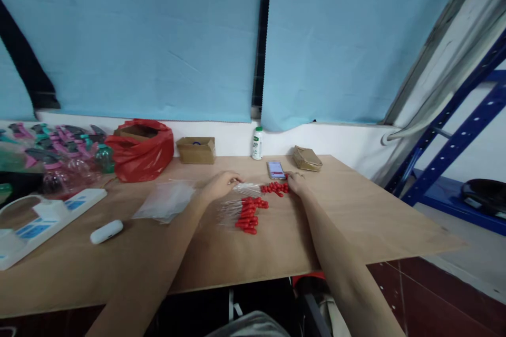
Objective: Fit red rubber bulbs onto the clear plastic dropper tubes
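Red-bulbed droppers with thin clear tubes lie on the table in two groups. The upper row of droppers (275, 187) stretches between my hands, with its bulbs to the right. My left hand (221, 185) is by the tube tips of this row, its fingers curved and a gap showing between thumb and forefinger. At the bulb end, my right hand (297, 184) has its fingers closed at a red bulb; the palm side is hidden. Nearer to me, a second pile of droppers (247, 215) is fanned out, tubes pointing left.
A phone (276, 170) lies beyond the row, near a white bottle (257, 144) and a brown paper packet (307, 159). Clear plastic bags (166, 201), a white case (106, 231) and a power strip (55, 226) are left. Behind stand a red bag (144, 152) and a cardboard box (196, 151).
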Available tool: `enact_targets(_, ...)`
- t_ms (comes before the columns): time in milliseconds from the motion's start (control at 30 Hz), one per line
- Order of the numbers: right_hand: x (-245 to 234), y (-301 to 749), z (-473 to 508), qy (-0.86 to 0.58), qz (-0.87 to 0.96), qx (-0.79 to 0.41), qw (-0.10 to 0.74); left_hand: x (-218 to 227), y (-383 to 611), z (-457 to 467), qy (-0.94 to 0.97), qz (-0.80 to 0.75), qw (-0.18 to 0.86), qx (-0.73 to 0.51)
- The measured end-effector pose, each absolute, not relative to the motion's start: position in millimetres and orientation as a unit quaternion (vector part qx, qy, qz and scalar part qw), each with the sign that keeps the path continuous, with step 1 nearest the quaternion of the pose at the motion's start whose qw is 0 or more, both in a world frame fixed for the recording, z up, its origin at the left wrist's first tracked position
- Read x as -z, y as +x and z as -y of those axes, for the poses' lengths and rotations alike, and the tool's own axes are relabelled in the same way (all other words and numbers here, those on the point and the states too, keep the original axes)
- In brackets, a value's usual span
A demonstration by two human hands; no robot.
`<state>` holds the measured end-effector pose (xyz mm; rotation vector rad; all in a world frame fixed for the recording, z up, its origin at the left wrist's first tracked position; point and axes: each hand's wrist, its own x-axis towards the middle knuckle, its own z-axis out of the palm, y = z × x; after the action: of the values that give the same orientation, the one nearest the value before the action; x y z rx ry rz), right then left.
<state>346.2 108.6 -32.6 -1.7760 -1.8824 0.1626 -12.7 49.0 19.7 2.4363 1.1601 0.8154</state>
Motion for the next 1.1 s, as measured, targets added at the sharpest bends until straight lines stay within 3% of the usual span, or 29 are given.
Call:
enact_targets(233,28.6,340.4,-104.3,-0.693,0.684,-0.034,0.225,-5.7,10.6,-60.0,0.908,-0.354,0.102,-0.198)
enact_targets(1100,23.1,331.8,-96.1,-0.730,0.639,0.009,0.244,0.9,-3.1,-51.6,0.886,-0.396,0.169,-0.171)
